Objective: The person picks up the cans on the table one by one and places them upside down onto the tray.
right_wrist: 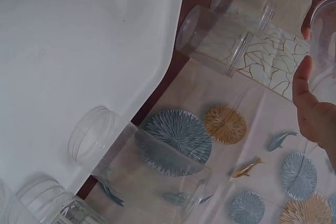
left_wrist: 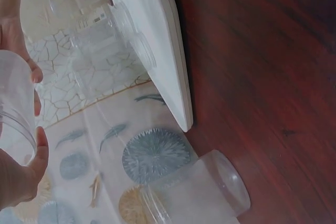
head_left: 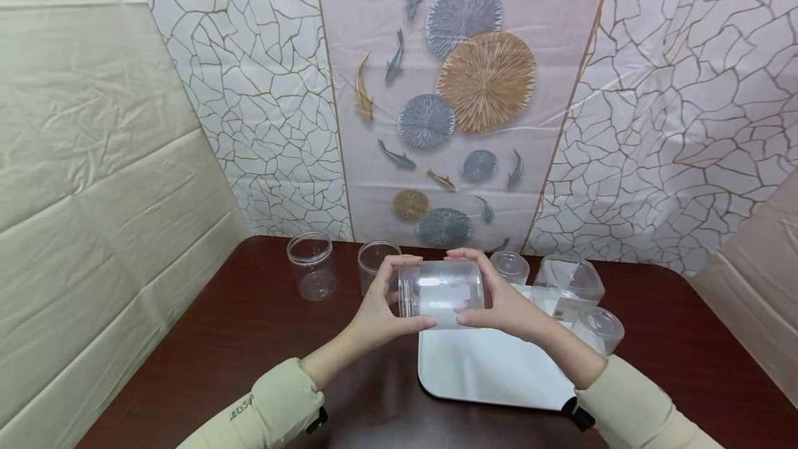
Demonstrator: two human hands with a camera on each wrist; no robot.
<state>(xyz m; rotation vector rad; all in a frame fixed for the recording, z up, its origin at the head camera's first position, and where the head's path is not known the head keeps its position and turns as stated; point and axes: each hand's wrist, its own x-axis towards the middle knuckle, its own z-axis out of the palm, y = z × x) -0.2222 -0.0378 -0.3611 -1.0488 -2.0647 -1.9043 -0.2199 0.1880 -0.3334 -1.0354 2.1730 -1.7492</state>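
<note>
Both hands hold a clear plastic jar [head_left: 441, 293] on its side above the table, its threaded mouth facing left. My left hand [head_left: 382, 307] grips the mouth end, thumb in front and fingers over the top. The right hand [head_left: 501, 300] grips the closed base end in the same way. In the left wrist view the jar [left_wrist: 14, 85] is cut off by the left edge. Only part of the jar [right_wrist: 326, 45] shows at the right edge of the right wrist view.
Two clear jars [head_left: 312, 265] [head_left: 369, 262] stand mouth up at the back left. A white tray [head_left: 492, 366] lies right of centre. On it stand upturned round containers [head_left: 511, 265] [head_left: 600, 328] and a squarish clear container [head_left: 570, 274]. Patterned cloth hangs behind the dark table [head_left: 249, 338].
</note>
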